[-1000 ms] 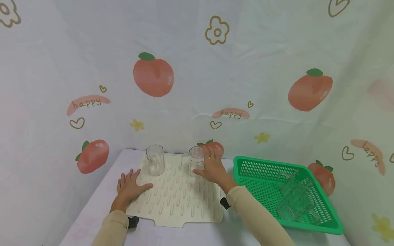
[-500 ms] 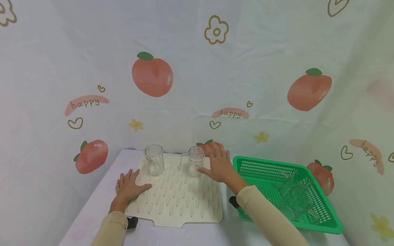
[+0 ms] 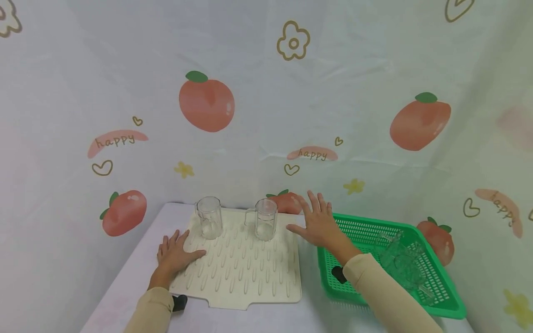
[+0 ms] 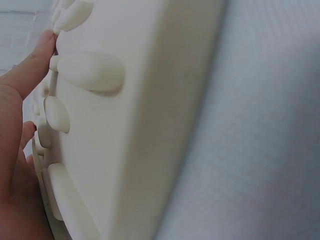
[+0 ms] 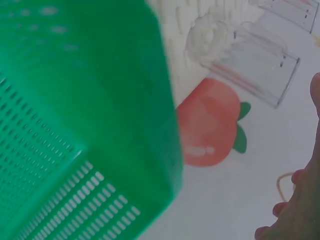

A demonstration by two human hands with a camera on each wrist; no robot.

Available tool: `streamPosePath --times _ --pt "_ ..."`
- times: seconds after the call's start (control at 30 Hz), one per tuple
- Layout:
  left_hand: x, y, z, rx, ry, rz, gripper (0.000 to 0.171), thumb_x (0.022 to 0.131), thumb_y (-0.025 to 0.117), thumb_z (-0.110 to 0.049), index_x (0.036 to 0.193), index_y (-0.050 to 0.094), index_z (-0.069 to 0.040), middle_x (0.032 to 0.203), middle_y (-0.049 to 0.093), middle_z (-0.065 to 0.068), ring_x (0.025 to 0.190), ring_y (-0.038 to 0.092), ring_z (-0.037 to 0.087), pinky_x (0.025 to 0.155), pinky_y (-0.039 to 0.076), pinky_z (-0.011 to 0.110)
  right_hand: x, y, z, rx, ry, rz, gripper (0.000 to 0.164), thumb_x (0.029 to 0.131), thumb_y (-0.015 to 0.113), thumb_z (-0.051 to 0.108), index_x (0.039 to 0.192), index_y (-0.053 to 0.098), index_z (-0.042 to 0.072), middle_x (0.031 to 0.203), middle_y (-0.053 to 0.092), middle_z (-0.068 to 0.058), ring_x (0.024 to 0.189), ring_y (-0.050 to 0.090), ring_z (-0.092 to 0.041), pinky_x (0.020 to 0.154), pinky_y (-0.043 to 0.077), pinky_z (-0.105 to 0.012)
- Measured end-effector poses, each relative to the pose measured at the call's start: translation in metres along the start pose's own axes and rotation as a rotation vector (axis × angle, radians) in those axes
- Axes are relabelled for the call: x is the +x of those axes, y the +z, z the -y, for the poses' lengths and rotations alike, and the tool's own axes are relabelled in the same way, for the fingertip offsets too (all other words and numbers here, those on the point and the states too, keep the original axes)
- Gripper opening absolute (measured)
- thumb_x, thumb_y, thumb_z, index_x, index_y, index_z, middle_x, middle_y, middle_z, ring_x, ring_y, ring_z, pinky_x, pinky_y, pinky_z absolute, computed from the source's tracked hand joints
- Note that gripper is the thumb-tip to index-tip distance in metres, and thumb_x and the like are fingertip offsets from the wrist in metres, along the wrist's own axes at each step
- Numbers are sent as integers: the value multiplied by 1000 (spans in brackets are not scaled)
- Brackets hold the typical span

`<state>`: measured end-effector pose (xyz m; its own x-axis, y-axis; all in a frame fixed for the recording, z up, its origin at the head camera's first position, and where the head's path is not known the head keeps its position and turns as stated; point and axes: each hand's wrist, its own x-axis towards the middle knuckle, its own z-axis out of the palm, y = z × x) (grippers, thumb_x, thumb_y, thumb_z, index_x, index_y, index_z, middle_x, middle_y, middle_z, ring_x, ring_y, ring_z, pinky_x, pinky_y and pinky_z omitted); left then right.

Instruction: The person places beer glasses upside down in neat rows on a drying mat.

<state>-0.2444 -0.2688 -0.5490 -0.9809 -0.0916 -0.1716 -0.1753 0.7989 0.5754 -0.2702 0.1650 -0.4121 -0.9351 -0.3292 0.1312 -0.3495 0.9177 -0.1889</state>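
Two clear glass mugs stand upright at the back of a cream ridged drying mat: the left mug (image 3: 210, 218) and the right mug (image 3: 265, 220), whose handle points left. My left hand (image 3: 175, 253) rests with spread fingers on the left edge of the mat (image 3: 233, 296); in the left wrist view its thumb (image 4: 37, 62) lies against the ridges. Between the right mug and the green basket (image 3: 416, 305), my right hand (image 3: 318, 226) is raised with fingers apart and holds nothing. More clear mugs (image 3: 401, 268) lie tipped over in the basket's right part.
A white cloth (image 3: 125, 296) covers the table. Behind it hangs a white backdrop (image 3: 258, 92) printed with peaches and hearts. The basket wall (image 5: 165, 150) looms close in the right wrist view, its near side partly behind the right sleeve (image 3: 391, 296).
My right hand has let go of the right mug and moved right, to the basket's left rim. The mug stays upright on the mat. The left hand has not moved.
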Motion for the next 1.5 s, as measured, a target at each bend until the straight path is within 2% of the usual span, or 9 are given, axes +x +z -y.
streamPosePath --times 0.23,0.47,0.7,1.07,1.5 --pt "0 0 2 -1 0 -5 113 80 74 -64 162 20 -6 168 0 31 152 -15 59 120 -10 74 -15 -12 -20 -40 38 13 94 94 61 61 162 23 10 170 11 -24 156 7 -53 120 13 -76" --pt "1 -1 2 0 14 -14 113 79 74 -66 161 22 -7 167 2 31 152 -14 59 119 -8 75 -26 -27 -43 -19 51 -33 92 93 65 57 160 27 6 166 16 -28 153 12 -56 118 13 -79" --pt "3 2 3 -1 9 2 114 80 74 -66 161 21 -7 168 1 30 152 -15 59 119 -9 74 -40 -34 -70 -51 98 3 90 95 62 58 159 28 6 166 17 -29 152 12 -57 117 13 -79" --pt "6 5 7 4 10 6 116 79 73 -69 162 20 -8 168 -1 30 152 -16 59 119 -10 74 -66 -47 -120 -60 192 54 101 92 58 68 159 23 2 163 13 -35 146 13 -63 113 16 -80" --pt "2 1 5 -10 18 -12 116 78 73 -69 161 21 -7 167 1 31 152 -14 59 118 -9 75 -91 -59 -169 -49 274 111 108 88 64 68 155 22 -6 154 16 -45 138 15 -69 108 18 -83"
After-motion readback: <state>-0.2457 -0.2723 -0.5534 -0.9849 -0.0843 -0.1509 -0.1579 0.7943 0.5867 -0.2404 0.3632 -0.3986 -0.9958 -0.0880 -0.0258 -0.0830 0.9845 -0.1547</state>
